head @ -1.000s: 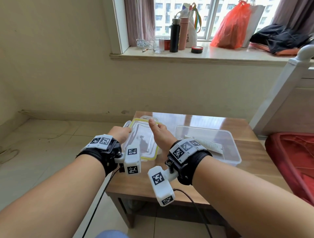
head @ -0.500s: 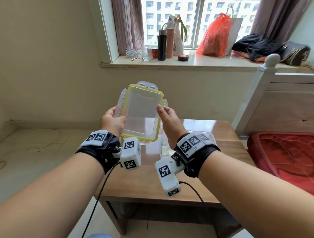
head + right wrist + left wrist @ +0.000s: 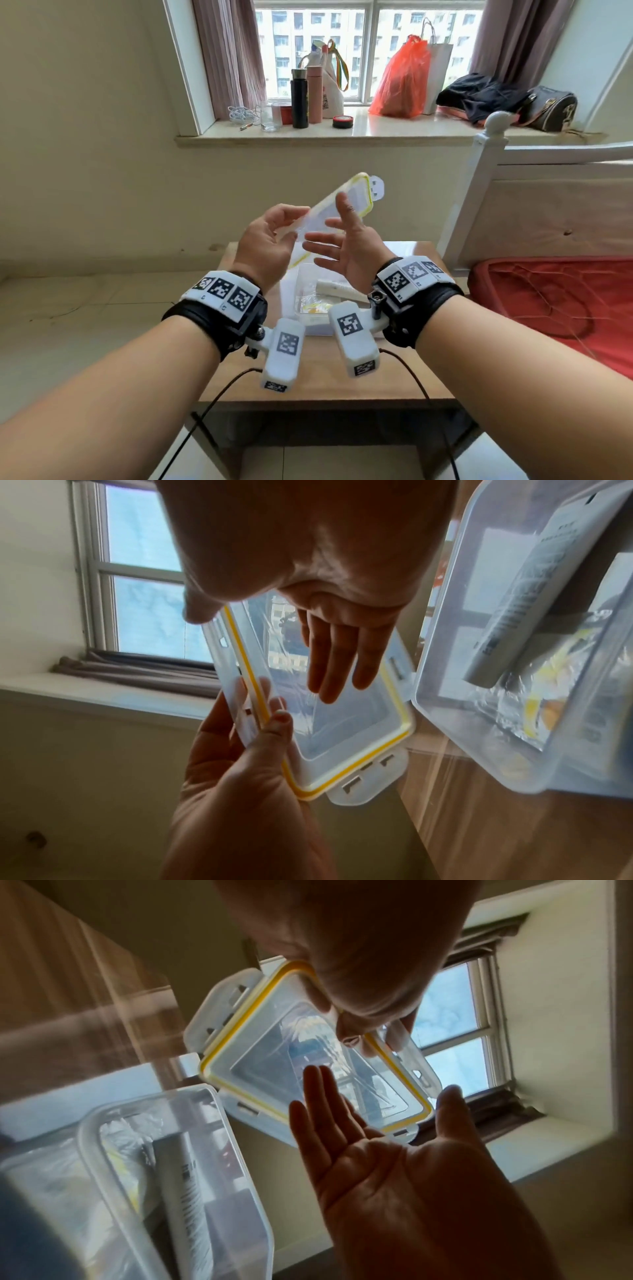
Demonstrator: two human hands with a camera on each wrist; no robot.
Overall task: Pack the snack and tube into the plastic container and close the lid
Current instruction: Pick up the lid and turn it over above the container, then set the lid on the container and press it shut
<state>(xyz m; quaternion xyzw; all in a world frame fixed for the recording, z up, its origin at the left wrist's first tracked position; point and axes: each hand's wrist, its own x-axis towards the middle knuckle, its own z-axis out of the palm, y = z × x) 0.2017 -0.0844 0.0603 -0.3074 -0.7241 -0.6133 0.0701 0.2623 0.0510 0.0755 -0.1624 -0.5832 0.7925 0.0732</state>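
The clear lid [image 3: 359, 197] with a yellow seal hangs tilted in the air above the table. My left hand [image 3: 291, 222] pinches its long edge between thumb and fingers [image 3: 281, 719]. My right hand [image 3: 329, 226] is spread beside it with straight fingers [image 3: 334, 669] across the lid's face [image 3: 359, 723]; whether they touch it I cannot tell. Below stands the clear plastic container [image 3: 291, 305], uncovered. Inside lie the white tube [image 3: 337, 289] and the snack [image 3: 315, 306] in its clear wrapper. The right wrist view shows the tube [image 3: 534, 588] and the snack [image 3: 548, 710] in the container [image 3: 445, 669].
The container sits on a small wooden table [image 3: 308, 377]. A white bed frame [image 3: 486, 178] and a red mattress [image 3: 548, 308] are to the right. Bottles [image 3: 299, 99], a glass and bags [image 3: 400, 82] line the window sill behind.
Both hands lifted the lid off the table. It has now turned nearly edge-on and moved right above the container. My right hand let go and spread its fingers.
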